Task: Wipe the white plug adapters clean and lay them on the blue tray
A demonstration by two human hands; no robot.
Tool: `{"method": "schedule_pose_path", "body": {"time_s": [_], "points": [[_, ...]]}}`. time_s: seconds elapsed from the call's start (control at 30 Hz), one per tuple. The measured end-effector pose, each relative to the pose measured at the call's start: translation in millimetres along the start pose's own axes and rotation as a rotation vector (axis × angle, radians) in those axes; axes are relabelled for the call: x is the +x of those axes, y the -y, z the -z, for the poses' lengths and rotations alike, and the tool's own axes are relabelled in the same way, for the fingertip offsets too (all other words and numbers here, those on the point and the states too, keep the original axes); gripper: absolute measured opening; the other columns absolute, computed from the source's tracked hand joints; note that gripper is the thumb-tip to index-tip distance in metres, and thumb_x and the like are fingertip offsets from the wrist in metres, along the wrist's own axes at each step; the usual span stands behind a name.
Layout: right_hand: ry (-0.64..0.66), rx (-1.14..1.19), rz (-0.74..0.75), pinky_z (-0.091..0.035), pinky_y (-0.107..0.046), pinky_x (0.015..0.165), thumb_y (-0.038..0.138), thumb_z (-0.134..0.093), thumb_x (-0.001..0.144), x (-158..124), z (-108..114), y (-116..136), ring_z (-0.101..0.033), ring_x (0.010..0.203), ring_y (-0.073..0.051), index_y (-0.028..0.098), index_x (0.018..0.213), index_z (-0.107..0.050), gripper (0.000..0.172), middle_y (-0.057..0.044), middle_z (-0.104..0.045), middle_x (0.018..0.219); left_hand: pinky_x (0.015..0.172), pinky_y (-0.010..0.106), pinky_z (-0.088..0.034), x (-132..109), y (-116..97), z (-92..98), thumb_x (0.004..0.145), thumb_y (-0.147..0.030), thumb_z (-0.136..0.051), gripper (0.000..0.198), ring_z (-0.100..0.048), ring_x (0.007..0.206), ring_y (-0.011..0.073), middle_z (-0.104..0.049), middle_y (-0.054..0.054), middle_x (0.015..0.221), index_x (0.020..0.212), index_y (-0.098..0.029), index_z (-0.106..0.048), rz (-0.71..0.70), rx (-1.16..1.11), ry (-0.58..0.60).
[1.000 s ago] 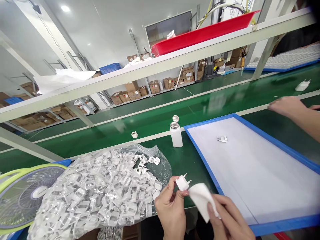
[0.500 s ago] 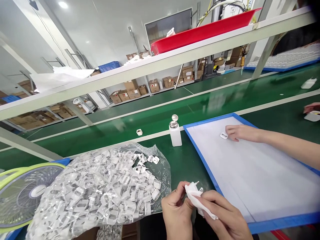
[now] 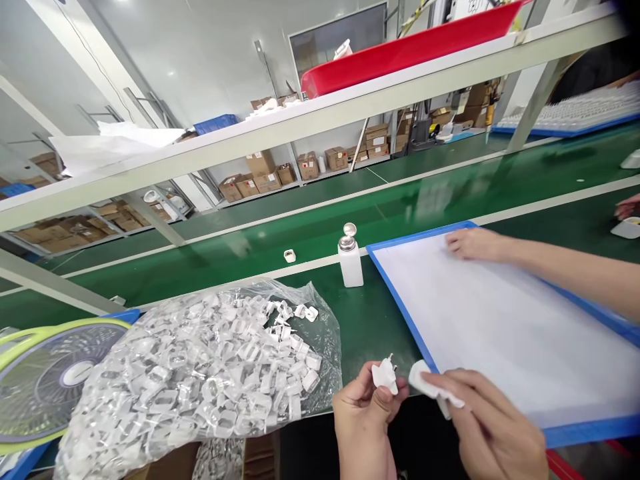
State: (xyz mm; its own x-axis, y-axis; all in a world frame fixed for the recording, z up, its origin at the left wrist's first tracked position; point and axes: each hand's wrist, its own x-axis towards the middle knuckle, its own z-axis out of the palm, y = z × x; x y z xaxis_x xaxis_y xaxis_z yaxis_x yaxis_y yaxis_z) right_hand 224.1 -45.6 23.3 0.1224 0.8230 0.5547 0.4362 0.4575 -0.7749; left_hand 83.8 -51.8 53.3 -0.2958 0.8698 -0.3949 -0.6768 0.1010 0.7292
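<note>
My left hand [image 3: 364, 417] is closed on a white plug housing [image 3: 384, 375] with metal prongs pointing up. Just to its right, my right hand [image 3: 493, 423] pinches a folded white cloth [image 3: 431, 387], apart from the plug. A clear plastic bag [image 3: 325, 333] full of similar white plug housings [image 3: 220, 373] lies left of my hands. Beyond them stands a white pump bottle [image 3: 351, 265] with its metal lid tipped up. On the right, a blue-edged tray [image 3: 400, 300] lined with white sheet has another person's hand [image 3: 470, 244] at its far edge.
A green-rimmed fan [image 3: 75, 380] lies at the left edge. One small white part [image 3: 289, 256] sits on the green conveyor belt [image 3: 240, 250]. A shelf rail [image 3: 280, 127] crosses above, carrying a red tray [image 3: 410, 50]. Another hand [image 3: 628, 208] is at the far right.
My right hand has drawn the cloth off the plug and moved right, baring the plug in my left hand. The other person's hand has shifted toward the tray's far edge. The belt part has moved right.
</note>
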Motion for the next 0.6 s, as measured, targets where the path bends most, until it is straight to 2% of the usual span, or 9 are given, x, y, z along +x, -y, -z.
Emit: {"method": "schedule_pose_path", "body": {"time_s": [0.07, 0.13, 0.27, 0.33, 0.43, 0.53, 0.6], "points": [[-0.049, -0.02, -0.229, -0.049, -0.024, 0.061, 0.031, -0.056, 0.097, 5.5, 1.1, 4.2, -0.061, 0.068, -0.015, 0.023, 0.093, -0.075, 0.021, -0.004, -0.067, 0.087, 0.077, 0.033, -0.064, -1.5, -4.0, -0.1, 0.047, -0.041, -0.101, 0.054, -0.076, 0.077, 0.0241, -0.079, 0.012, 0.083, 0.088, -0.011, -0.082, 0.027, -0.028, 0.006], [-0.057, -0.003, -0.352, -0.046, -0.023, 0.056, 0.04, -0.057, 0.097, 10.0, -0.3, 15.9, -0.056, 0.063, -0.015, 0.021, 0.091, -0.071, 0.024, -0.003, -0.063, 0.08, 0.078, 0.033, -0.065, -1.7, -6.5, 0.6, 0.054, -0.036, -0.1, 0.048, -0.077, 0.08, 0.0246, -0.079, 0.015, 0.09, 0.09, -0.009, -0.081, 0.096, -0.075, 0.009], [-0.079, 0.033, -0.427, -0.046, -0.024, 0.059, 0.046, -0.057, 0.097, 12.3, -7.3, 46.4, -0.055, 0.063, -0.015, 0.022, 0.097, -0.072, 0.028, -0.003, -0.064, 0.086, 0.08, 0.033, -0.066, 0.4, -10.0, 3.6, 0.083, -0.029, -0.082, 0.022, -0.078, 0.08, 0.022, -0.079, 0.016, 0.091, 0.085, -0.007, -0.078, 0.33, -0.189, -0.032], [-0.094, 0.033, -0.431, -0.047, -0.024, 0.064, 0.047, -0.057, 0.097, 10.9, -10.8, 57.2, -0.06, 0.072, -0.016, 0.023, 0.097, -0.073, 0.029, -0.005, -0.066, 0.096, 0.081, 0.034, -0.066, 0.8, -11.8, 5.0, 0.089, -0.028, -0.075, 0.022, -0.078, 0.079, 0.0217, -0.078, 0.017, 0.091, 0.086, -0.006, -0.077, 0.415, -0.223, -0.045], [-0.068, 0.048, -0.402, -0.049, -0.024, 0.07, 0.046, -0.057, 0.096, 7.9, -15.7, 64.1, -0.065, 0.089, -0.02, 0.024, 0.1, -0.075, 0.028, -0.007, -0.068, 0.107, 0.084, 0.032, -0.064, -0.1, -11.8, 6.0, 0.087, -0.03, -0.078, 0.025, -0.077, 0.082, 0.0217, -0.077, 0.019, 0.097, 0.089, -0.005, -0.078, 0.414, -0.24, -0.023], [0.015, 0.113, -0.387, -0.05, -0.023, 0.072, 0.045, -0.056, 0.097, 3.2, -24.0, 65.8, -0.067, 0.091, -0.02, 0.025, 0.103, -0.076, 0.029, -0.007, -0.068, 0.104, 0.086, 0.033, -0.061, -0.5, -7.1, 6.1, 0.07, -0.036, -0.092, 0.038, -0.075, 0.087, 0.0231, -0.078, 0.017, 0.099, 0.092, -0.008, -0.08, 0.264, -0.188, 0.088], [0.081, 0.172, -0.376, -0.051, -0.023, 0.071, 0.044, -0.054, 0.099, -2.1, -31.7, 67.5, -0.067, 0.086, -0.019, 0.025, 0.103, -0.077, 0.03, -0.007, -0.068, 0.098, 0.082, 0.029, -0.059, 0.9, -3.9, 6.2, 0.061, -0.038, -0.096, 0.046, -0.073, 0.085, 0.0218, -0.078, 0.013, 0.094, 0.095, -0.011, -0.081, 0.129, -0.104, 0.142]]}}
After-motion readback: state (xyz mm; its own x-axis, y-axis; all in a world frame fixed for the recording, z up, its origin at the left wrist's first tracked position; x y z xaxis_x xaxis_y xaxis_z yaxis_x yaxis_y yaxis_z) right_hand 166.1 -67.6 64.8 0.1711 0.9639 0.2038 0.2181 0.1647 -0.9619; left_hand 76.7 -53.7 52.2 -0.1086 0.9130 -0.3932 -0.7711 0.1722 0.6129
